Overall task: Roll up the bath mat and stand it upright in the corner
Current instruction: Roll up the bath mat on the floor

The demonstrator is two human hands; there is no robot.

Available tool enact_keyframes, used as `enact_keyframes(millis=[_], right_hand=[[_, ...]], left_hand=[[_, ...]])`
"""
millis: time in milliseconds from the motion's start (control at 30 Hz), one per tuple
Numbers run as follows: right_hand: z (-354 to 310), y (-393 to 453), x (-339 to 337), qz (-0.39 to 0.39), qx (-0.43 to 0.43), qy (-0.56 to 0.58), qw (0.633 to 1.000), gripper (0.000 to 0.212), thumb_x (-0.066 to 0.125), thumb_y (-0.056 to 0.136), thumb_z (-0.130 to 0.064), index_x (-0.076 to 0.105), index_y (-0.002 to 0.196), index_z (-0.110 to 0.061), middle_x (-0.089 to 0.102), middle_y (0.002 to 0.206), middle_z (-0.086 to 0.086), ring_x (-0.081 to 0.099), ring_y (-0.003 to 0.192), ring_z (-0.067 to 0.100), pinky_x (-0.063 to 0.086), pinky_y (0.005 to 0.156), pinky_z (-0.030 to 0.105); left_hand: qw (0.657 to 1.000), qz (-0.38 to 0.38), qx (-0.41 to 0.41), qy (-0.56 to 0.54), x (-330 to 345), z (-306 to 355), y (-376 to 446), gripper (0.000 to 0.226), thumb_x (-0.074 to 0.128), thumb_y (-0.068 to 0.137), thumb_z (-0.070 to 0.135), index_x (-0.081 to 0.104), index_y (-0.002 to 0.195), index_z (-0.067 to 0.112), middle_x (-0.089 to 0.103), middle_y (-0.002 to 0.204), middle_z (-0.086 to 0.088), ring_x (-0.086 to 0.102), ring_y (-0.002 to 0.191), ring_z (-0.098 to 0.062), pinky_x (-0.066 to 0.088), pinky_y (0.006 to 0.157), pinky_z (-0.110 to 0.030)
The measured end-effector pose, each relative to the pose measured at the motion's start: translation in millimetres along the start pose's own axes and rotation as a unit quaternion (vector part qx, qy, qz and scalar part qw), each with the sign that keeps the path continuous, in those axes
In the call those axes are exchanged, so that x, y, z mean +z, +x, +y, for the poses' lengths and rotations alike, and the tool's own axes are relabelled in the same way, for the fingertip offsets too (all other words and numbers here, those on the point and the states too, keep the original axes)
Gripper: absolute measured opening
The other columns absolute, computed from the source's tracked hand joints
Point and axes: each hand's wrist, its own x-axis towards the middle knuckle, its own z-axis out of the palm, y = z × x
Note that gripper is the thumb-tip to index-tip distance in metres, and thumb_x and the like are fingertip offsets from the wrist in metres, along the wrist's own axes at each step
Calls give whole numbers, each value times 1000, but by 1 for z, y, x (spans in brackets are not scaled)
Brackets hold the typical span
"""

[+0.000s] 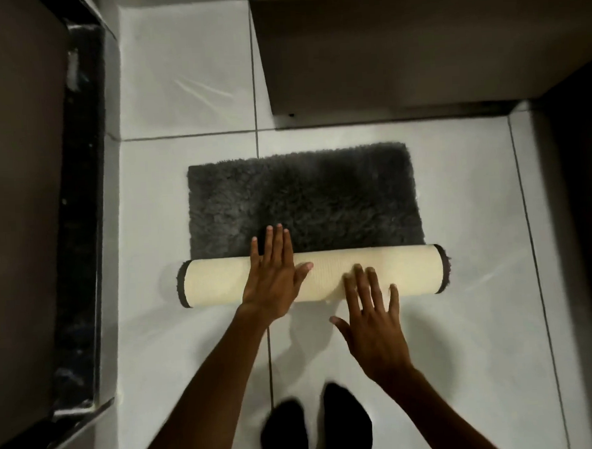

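Halfway rolled, the shaggy dark grey bath mat with cream backing (311,275) lies on the white tiled floor (476,215); left hand (273,277) spread flat on the roll, right hand (371,309) spread, fingertips touching. Uneven pushing could skew it

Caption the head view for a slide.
Both hands, left hand and right hand, rolling a half-rolled grey bath mat.
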Motion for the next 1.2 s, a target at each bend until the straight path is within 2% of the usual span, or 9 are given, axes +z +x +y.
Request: enact_keyframes(millis=[267, 467, 633, 800, 933, 1033, 1100, 1133, 1200], right_hand=[[2, 102, -36, -12, 18, -19, 1000, 89, 16, 97, -71, 18, 159, -8, 19, 168, 14, 12, 157, 37, 14, 119, 70], [10, 159, -81, 10, -2, 13, 1000, 82, 5, 98, -66, 19, 159, -12, 16, 169, 12, 9, 157, 35, 14, 122, 66], [-4, 140, -89, 121, -6, 66, 990, 67, 24, 104, -57, 32, 153, -12, 31, 162, 16, 26, 152, 32, 23, 124, 54], [-2, 136, -77, 29, -54, -41, 997, 92, 24, 97, -71, 6, 160, -7, -1, 170, 18, 1, 158, 35, 12, 124, 62], [0, 178, -93, 12, -55, -90, 994, 120, 43, 79, -83, 3, 159, -2, 1, 169, 22, 3, 157, 40, 11, 120, 69], [-3, 211, -109, -4, -32, -91, 995, 135, 61, 66, -84, 6, 159, -3, 12, 168, 21, 11, 156, 40, 9, 120, 71], [-6, 232, -119, -8, -19, -80, 997, 139, 74, 59, -77, 11, 159, -5, 20, 166, 21, 16, 154, 41, 10, 120, 72], [-8, 241, -123, -6, -13, -77, 997, 138, 79, 57, -72, 13, 158, -7, 25, 164, 20, 20, 153, 42, 13, 119, 72], [-9, 253, -127, 10, -5, -68, 998, 128, 86, 58, -59, 19, 156, -10, 34, 156, 18, 30, 146, 41, 19, 117, 72]], left_hand=[[974, 129, 168, 81, -3, -10, 1, 71, 39, 106, 44, 24, 160, 0, 22, 169, -20, 22, 157, -34, 31, 122, -57], [991, 77, 89, 64, -23, -9, 14, 92, 35, 100, 64, 10, 163, 3, 7, 172, -19, 8, 160, -35, 21, 124, -61], [996, 77, 49, 5, -53, -13, 72, 83, 18, 103, 61, 6, 163, 5, 1, 173, -16, 0, 160, -30, 13, 127, -57], [996, 84, 23, 11, -73, -21, 120, 83, 8, 102, 61, 5, 163, 6, 1, 173, -15, -1, 160, -30, -2, 129, -54], [980, 181, -78, -41, -73, -20, 116, 71, 17, 107, 51, 17, 163, 6, 13, 172, -15, 9, 160, -32, 5, 129, -56], [914, 299, -182, -204, -61, -6, 88, 62, 44, 107, 38, 31, 159, 6, 27, 168, -18, 24, 157, -33, 21, 127, -54], [822, 352, -278, -352, -57, 6, 77, 58, 61, 101, 32, 44, 150, 6, 44, 156, -18, 44, 145, -32, 41, 117, -52], [752, 349, -329, -453, -56, 9, 76, 57, 66, 98, 31, 47, 146, 5, 51, 148, -18, 53, 135, -31, 49, 110, -51], [545, 247, -399, -694, -64, 11, 85, 59, 68, 95, 36, 51, 142, 5, 60, 140, -17, 62, 126, -31, 54, 104, -51]])
